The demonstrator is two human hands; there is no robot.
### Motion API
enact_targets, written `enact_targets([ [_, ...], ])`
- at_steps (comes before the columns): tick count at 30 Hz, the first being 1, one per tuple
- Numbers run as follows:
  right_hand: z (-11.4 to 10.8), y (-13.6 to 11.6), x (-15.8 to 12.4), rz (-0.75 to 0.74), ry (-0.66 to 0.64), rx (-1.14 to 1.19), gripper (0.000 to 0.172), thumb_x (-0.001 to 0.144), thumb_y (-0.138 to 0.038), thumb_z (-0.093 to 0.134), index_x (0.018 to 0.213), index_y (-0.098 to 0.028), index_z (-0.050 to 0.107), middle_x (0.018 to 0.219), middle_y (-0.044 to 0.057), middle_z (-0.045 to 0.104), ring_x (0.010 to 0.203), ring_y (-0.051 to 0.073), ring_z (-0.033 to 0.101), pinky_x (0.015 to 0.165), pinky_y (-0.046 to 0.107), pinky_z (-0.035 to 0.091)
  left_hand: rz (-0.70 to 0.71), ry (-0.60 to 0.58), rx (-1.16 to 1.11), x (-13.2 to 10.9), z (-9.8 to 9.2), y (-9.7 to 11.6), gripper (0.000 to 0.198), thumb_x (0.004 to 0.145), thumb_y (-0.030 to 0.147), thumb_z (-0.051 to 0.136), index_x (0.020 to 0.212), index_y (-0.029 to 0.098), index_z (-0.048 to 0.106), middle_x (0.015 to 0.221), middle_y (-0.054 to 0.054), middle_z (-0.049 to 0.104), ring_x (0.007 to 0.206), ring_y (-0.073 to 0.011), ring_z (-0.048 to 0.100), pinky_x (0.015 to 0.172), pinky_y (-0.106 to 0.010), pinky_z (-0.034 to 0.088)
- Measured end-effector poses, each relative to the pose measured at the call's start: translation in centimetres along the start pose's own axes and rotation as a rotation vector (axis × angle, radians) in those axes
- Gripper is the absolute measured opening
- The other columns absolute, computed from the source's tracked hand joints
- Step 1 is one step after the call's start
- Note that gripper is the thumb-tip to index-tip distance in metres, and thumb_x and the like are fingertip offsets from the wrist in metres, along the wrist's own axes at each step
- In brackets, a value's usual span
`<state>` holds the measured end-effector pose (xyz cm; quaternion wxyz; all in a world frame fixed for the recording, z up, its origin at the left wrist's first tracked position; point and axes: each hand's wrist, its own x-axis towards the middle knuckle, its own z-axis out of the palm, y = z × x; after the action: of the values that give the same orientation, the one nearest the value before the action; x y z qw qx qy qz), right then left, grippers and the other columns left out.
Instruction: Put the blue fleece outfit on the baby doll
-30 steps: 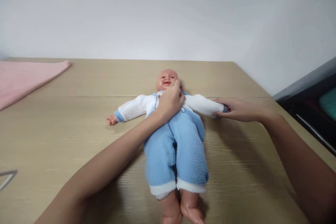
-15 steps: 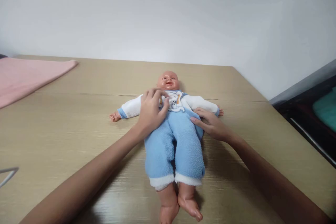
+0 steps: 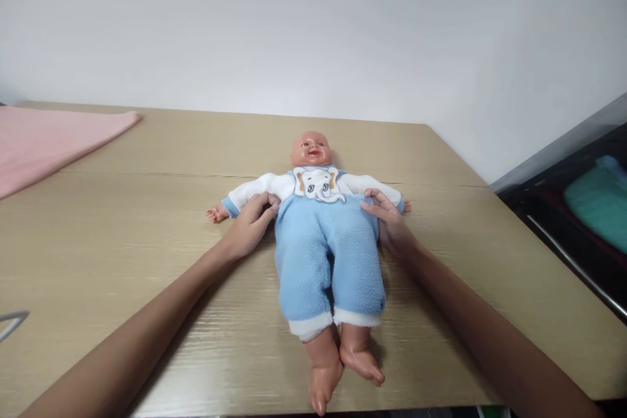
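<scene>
A baby doll (image 3: 311, 150) lies on its back on the table, its head at the far end and its bare feet toward me. It wears a blue and white fleece outfit (image 3: 326, 235) with an elephant face on the chest. At the doll's waist on the left, my left hand (image 3: 252, 222) has its fingers closed on the outfit's side, the fingertips partly hidden. Opposite it, my right hand (image 3: 389, 219) grips the outfit's right side, thumb and fingers over the edge of the blue fabric. Both sleeves stretch outward past my hands.
A pink cloth (image 3: 59, 140) lies at the table's far left. Part of a white wire-like thing (image 3: 14, 323) shows at the left edge. Beyond the right edge of the wooden table (image 3: 147, 241) is a dark object with teal fabric (image 3: 600, 202). A pale wall stands behind.
My left hand has moved off the doll's chest to its left side, uncovering the elephant face. The doll's legs have swung slightly right and away. My right hand stays at the right side.
</scene>
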<state>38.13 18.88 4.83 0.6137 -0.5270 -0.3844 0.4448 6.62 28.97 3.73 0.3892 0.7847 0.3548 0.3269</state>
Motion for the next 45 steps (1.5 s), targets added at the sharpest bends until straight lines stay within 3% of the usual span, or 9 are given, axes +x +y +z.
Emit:
enact_targets([
  [5,-0.2,-0.1,0.0,-0.021,0.016,0.028,0.028,0.086,-0.048,0.076,0.098,-0.028,0.061,0.102,0.003,0.067,0.110,0.029,0.066,0.102,0.043,0.055,-0.023,0.097,0.001,-0.1,0.2,-0.2,0.023,0.115,0.044,0.040,0.099,0.028,0.045,0.092,0.000,0.051,0.085,-0.0217,0.052,0.083,-0.034,0.051],
  [11,0.1,1.0,0.4,-0.069,0.059,-0.009,0.027,0.087,-0.049,0.078,0.100,-0.029,0.064,0.106,0.002,0.069,0.110,0.028,0.066,0.105,0.041,0.055,-0.038,0.140,0.168,0.3,0.8,-0.8,0.017,0.115,0.042,0.039,0.109,0.027,0.043,0.103,-0.005,0.063,0.095,-0.0242,0.062,0.087,-0.038,0.053],
  [22,-1.1,2.3,-0.2,-0.482,0.153,-0.803,0.009,0.102,-0.032,0.059,0.107,-0.027,0.065,0.108,0.009,0.066,0.092,0.028,0.060,0.096,0.049,0.053,0.043,0.176,0.384,0.5,0.6,-1.5,0.013,0.112,0.033,0.045,0.119,0.025,0.050,0.111,-0.009,0.072,0.101,-0.0303,0.070,0.088,-0.043,0.053],
  [27,-4.9,-0.7,0.5,-0.641,0.288,-1.090,0.026,0.100,-0.034,0.064,0.124,-0.023,0.066,0.112,0.014,0.065,0.097,0.033,0.063,0.098,0.054,0.054,0.088,0.327,0.376,0.7,0.2,-0.5,0.007,0.110,0.026,0.049,0.115,0.025,0.054,0.106,-0.008,0.069,0.093,-0.0255,0.065,0.088,-0.040,0.052],
  [30,-9.8,-2.4,1.8,-0.707,0.104,-1.211,0.040,0.102,-0.045,0.068,0.136,-0.024,0.065,0.135,0.017,0.070,0.125,0.041,0.065,0.118,0.062,0.047,0.148,0.424,0.341,1.6,0.3,1.8,0.011,0.113,0.029,0.048,0.120,0.024,0.056,0.101,-0.005,0.067,0.083,-0.0230,0.061,0.081,-0.038,0.052],
  [33,-14.3,-2.7,2.8,-0.609,-0.030,-1.224,0.071,0.096,-0.060,0.076,0.155,-0.026,0.058,0.156,0.018,0.064,0.145,0.045,0.058,0.126,0.067,0.042,0.339,0.321,0.305,3.2,1.1,5.2,0.011,0.114,0.031,0.052,0.119,0.023,0.059,0.111,-0.008,0.068,0.097,-0.0241,0.064,0.092,-0.039,0.054],
  [36,-16.2,-2.2,3.3,-0.453,-0.161,-1.154,0.079,0.092,-0.064,0.082,0.159,-0.029,0.058,0.163,0.016,0.062,0.150,0.045,0.057,0.128,0.067,0.043,0.505,0.109,0.431,5.7,2.9,8.1,0.014,0.113,0.031,0.057,0.121,0.022,0.062,0.129,-0.013,0.068,0.128,-0.0309,0.060,0.115,-0.045,0.048],
  [40,-15.7,-1.7,3.2,-0.427,-0.169,-1.016,0.060,0.089,-0.064,0.086,0.137,-0.030,0.075,0.146,0.013,0.076,0.135,0.042,0.070,0.121,0.064,0.051,0.559,-0.164,0.611,10.0,6.6,9.5,0.028,0.106,0.034,0.070,0.128,0.018,0.065,0.137,-0.016,0.069,0.129,-0.0347,0.059,0.117,-0.048,0.045],
  [45,-14.5,-1.8,2.6,-0.392,-0.039,-0.755,0.057,0.074,-0.058,0.101,0.115,-0.027,0.078,0.124,0.012,0.082,0.115,0.036,0.078,0.112,0.056,0.060,0.426,-0.339,0.737,14.0,10.0,9.6,0.064,0.092,0.044,0.087,0.143,0.015,0.061,0.146,-0.021,0.068,0.135,-0.0395,0.058,0.110,-0.050,0.047],
])
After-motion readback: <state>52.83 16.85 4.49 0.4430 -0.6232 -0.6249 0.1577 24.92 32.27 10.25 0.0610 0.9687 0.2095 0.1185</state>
